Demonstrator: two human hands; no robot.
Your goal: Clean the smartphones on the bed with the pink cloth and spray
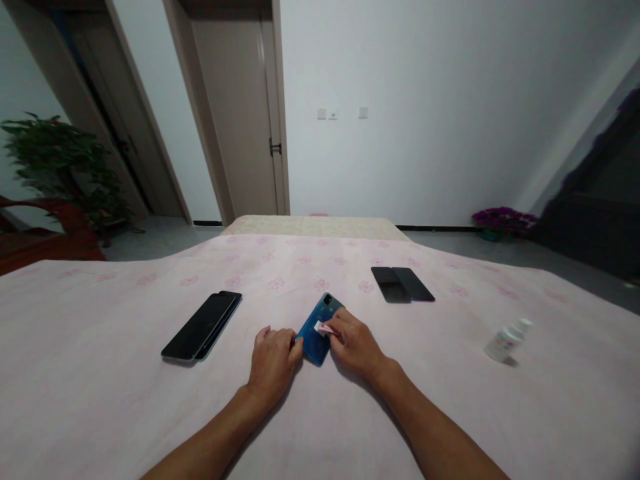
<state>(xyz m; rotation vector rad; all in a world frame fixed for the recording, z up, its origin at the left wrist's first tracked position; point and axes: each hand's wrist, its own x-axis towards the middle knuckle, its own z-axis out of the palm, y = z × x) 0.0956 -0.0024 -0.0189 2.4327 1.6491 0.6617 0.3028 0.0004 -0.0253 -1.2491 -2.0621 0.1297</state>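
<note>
A blue phone (318,327) lies back side up on the pink flowered cloth (100,400), its camera end pointing away from me. My left hand (273,360) rests with curled fingers against the phone's near left edge and steadies it. My right hand (354,345) presses a small white and pink wipe (323,328) onto the phone's back with pinched fingertips.
Two dark phones (203,325) lie stacked at the left. Two more dark phones (401,284) lie side by side at the far right. A small white bottle (506,341) lies on its side at the right. A plant, doors and floor flowers stand beyond the table.
</note>
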